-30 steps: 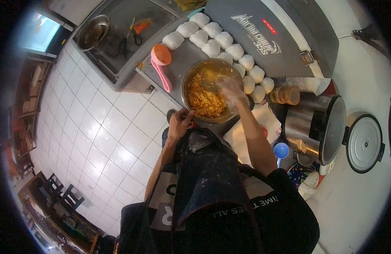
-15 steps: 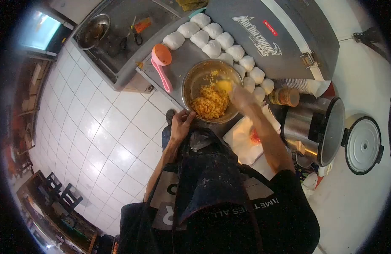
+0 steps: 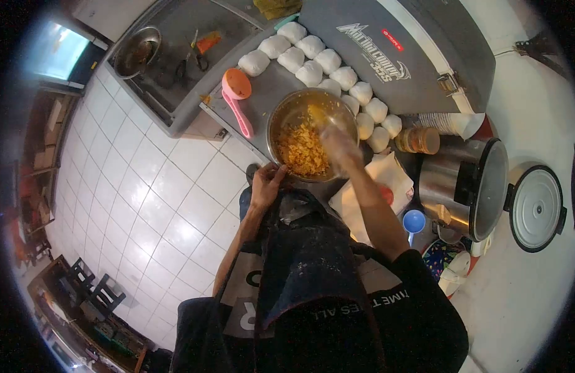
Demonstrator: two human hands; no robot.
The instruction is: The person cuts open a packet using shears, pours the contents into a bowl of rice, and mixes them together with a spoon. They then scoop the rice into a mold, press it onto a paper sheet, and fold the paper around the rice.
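Note:
A round metal bowl [image 3: 277, 112] holds a crumbly orange-yellow food mix [image 3: 301, 152]. At its near-left rim, my left hand [image 3: 268, 181] is closed with the fingers and thumb pinching the edge. Over the bowl's right side, my right hand [image 3: 341, 148] is smeared by motion. It grips a yellow utensil [image 3: 316, 113] whose end points to the far side of the bowl. The utensil is too blurred to tell its exact kind. Rows of white dough balls [image 3: 310, 73] sit just beyond and to the right of the bowl.
A pink-handled scoop [image 3: 237, 87] with orange contents lies left of the bowl. White paper [image 3: 356, 199], a blue scoop [image 3: 414, 220], a spice jar [image 3: 424, 140] and a large steel pot [image 3: 446, 180] stand right. A metal dish [image 3: 138, 53] and scissors [image 3: 189, 62] are at far left.
My right hand has swung left and nearer to me over the bowl, and the mix has shifted. The blue scoop has come into sight beside my forearm. My left hand stays on the rim.

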